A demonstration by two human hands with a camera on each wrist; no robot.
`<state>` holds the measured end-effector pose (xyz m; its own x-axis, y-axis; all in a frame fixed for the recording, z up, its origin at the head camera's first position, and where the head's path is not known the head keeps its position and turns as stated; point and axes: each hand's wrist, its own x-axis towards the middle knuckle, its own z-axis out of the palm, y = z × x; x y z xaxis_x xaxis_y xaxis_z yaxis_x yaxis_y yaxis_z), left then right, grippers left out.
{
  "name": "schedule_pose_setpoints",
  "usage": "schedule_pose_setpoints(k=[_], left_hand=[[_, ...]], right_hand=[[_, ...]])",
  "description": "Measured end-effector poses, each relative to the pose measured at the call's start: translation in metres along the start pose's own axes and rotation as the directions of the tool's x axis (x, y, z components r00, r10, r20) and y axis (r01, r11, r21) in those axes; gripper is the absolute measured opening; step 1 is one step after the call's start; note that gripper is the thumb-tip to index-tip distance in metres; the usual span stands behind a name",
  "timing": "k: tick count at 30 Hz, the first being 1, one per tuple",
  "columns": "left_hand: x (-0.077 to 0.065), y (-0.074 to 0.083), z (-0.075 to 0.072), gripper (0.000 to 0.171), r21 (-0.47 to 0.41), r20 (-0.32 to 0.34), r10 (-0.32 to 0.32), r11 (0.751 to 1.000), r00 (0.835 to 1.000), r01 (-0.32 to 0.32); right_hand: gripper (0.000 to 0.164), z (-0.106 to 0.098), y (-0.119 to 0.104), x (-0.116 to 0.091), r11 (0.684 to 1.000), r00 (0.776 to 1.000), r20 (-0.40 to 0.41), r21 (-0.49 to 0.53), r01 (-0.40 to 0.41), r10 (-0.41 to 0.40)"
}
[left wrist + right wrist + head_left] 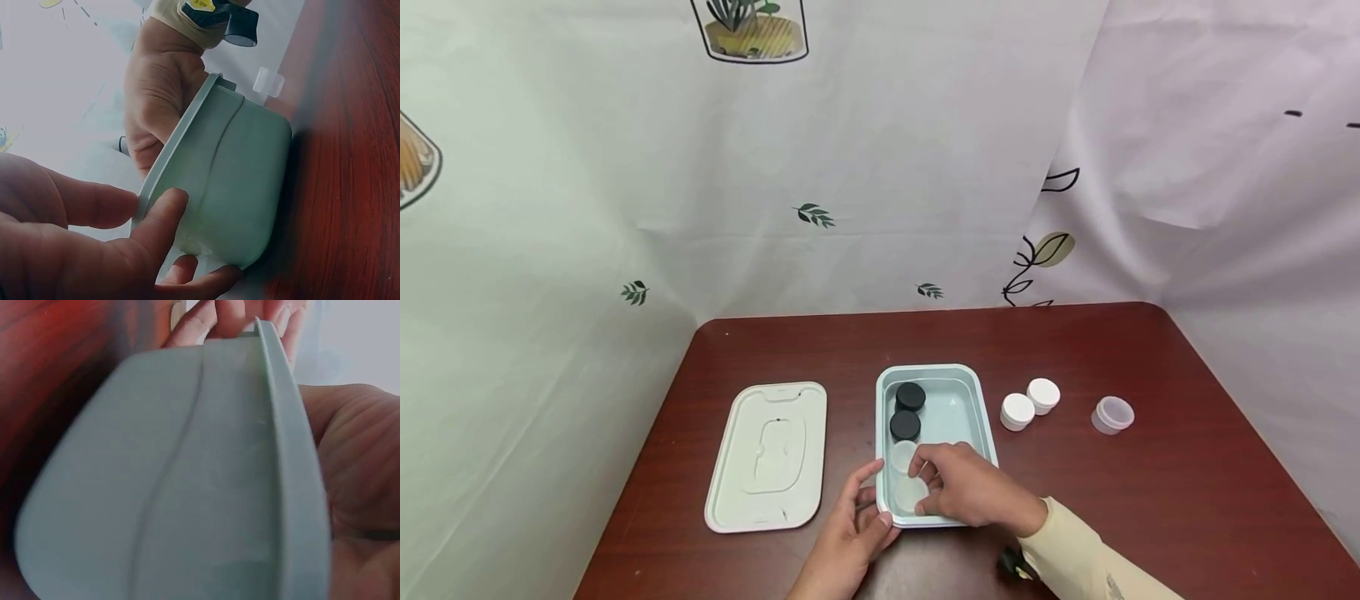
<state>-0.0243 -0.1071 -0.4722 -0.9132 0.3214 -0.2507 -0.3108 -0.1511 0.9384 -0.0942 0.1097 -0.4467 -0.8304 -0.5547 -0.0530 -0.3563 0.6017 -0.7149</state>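
One translucent container inside the pale tray, near-left corner, is pinched by the right hand in the head view. The left-wrist view shows the left hand gripping the tray; the right-wrist view, the tray's outer wall.

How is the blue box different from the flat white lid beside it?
The box is pale blue; the lid is white. The box is deep, with round containers inside; the lid is flat. The left hand holds the box, but no hand touches the lid. Both are rectangles with rounded corners.
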Motion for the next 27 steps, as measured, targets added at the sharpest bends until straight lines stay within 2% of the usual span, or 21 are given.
schedule_pose_setpoints(k=[3,5,9,15,20,27], left_hand=[[0.001,0.0,0.001,0.069,0.004,0.002,0.003,1.0,1.0,-0.003],[0.0,0.0,0.001,0.069,0.003,0.001,0.003,1.0,1.0,-0.003],[-0.001,0.0,0.001,0.068,-0.005,0.0,0.002,1.0,1.0,-0.002],[0.0,0.0,0.001,0.069,0.003,-0.005,-0.003,1.0,1.0,0.003],[0.001,0.0,0.001,0.069,0.005,-0.006,-0.002,1.0,1.0,0.002],[0.001,0.0,0.002,0.07,-0.016,-0.015,-0.015,1.0,1.0,0.015]], right_hand=[[0.03,-0.005,-0.003,-0.005,0.999,0.999,-0.04,-0.046,-0.002,0.0],[0.027,-0.01,-0.004,-0.007,0.999,0.998,-0.061,-0.038,-0.004,0.002],[0.023,-0.025,-0.004,-0.013,0.997,0.996,-0.082,0.081,-0.012,0.019],[0.025,-0.053,0.008,-0.026,0.959,0.982,-0.165,0.28,-0.041,0.09],[0.032,-0.077,0.025,-0.037,0.938,0.954,-0.256,0.342,-0.064,0.158],[0.041,-0.114,0.06,-0.06,0.908,0.886,-0.39,0.411,-0.078,0.253]])
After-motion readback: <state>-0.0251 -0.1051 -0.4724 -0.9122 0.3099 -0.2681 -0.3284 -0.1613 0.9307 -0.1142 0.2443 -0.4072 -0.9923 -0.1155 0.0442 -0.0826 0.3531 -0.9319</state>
